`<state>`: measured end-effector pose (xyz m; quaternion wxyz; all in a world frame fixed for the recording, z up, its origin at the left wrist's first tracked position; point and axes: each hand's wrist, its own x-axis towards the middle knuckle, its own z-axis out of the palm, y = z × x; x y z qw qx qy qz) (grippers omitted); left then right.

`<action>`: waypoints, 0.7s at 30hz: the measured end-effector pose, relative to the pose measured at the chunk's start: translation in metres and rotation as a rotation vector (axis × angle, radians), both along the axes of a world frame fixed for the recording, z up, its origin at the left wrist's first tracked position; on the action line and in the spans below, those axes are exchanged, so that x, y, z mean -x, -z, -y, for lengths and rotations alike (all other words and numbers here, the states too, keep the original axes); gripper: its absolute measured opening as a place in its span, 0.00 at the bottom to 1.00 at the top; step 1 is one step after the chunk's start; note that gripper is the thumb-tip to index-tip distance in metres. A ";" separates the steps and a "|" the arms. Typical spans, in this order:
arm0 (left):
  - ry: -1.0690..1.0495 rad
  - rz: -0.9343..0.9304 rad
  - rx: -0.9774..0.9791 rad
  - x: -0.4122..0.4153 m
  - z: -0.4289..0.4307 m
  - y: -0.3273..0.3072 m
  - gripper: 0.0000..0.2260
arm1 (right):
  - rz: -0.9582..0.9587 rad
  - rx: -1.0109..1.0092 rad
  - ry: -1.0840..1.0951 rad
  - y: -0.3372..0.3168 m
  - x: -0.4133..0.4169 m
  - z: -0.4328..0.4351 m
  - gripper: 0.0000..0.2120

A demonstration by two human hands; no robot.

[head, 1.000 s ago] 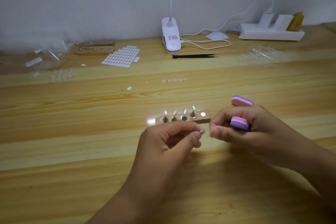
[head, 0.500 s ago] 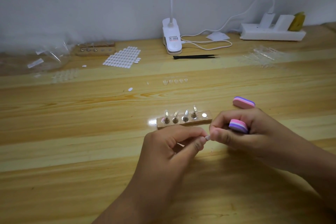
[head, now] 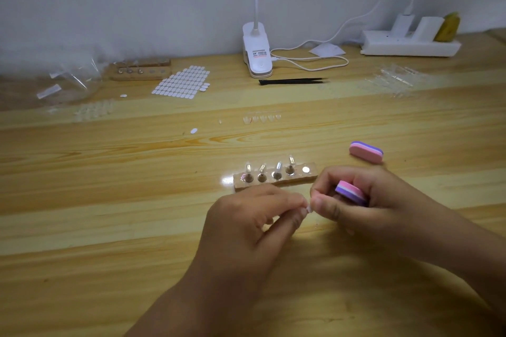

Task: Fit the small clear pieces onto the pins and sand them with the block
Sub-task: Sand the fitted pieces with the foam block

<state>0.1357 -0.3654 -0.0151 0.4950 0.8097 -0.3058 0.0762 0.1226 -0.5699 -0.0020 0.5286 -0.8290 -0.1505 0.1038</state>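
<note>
The left hand (head: 254, 216) and right hand (head: 364, 200) meet fingertip to fingertip just in front of the wooden pin holder (head: 298, 179), on its side toward the near edge of the table (head: 109, 200). Between them is a small clear piece (head: 308, 209). The left thumb and forefinger pinch it with the other fingers curled, and the right thumb and forefinger touch it from the other side. It is blurred, and whether a pin sits under it cannot be told. The right hand's other fingers curl round a pink-and-purple sanding block (head: 351, 192), held off the table. The holder carries four pins (head: 277, 171) with clear pieces on them, and its right-end socket (head: 305, 170) shows only a metal disc. A second block (head: 366, 152) lies just beyond the right hand, toward the far edge. A row of loose clear pieces (head: 262, 118) lies farther back.
</note>
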 end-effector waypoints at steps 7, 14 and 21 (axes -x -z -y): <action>-0.059 -0.209 0.120 -0.002 0.000 -0.003 0.02 | 0.147 -0.096 0.295 0.002 -0.003 0.011 0.09; -0.072 -0.260 0.166 0.000 0.000 -0.002 0.05 | 0.602 0.178 0.050 0.005 0.003 0.001 0.12; -0.105 -0.216 0.156 -0.001 0.002 -0.004 0.03 | 0.791 0.240 0.139 0.009 0.000 -0.002 0.12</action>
